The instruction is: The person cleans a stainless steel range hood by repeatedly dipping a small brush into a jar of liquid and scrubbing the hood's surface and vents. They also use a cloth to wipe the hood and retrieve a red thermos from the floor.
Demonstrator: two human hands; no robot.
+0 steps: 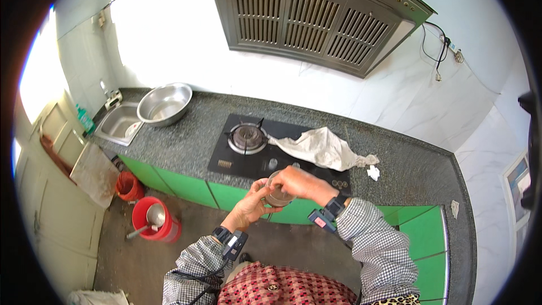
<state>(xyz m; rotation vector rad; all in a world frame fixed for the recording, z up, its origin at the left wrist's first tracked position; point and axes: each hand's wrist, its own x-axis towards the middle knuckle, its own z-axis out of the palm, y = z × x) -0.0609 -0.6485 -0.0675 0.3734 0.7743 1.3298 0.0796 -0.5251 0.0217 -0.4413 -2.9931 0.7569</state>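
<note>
A small clear round container (280, 199) is held up in front of the counter's edge, its contents hard to make out. My left hand (247, 208) grips it from the left, with fingers around its side and underneath. Over its mouth, my right hand (298, 183) is bent down with the fingers curled at the rim. Whether those fingers hold anything is hidden. Just beyond the hands lies the black glass gas hob (220, 152), with one burner (247, 137) showing. A crumpled whitish cloth (326, 149) covers the hob's right part.
A steel basin (165, 103) rests beside the sink (120, 125), partly over its edge. A green bottle (85, 119) stands left of it. On the floor are a red bucket (169, 224) with a ladle (155, 216) and a smaller red bin (128, 186). A range hood (309, 21) hangs above.
</note>
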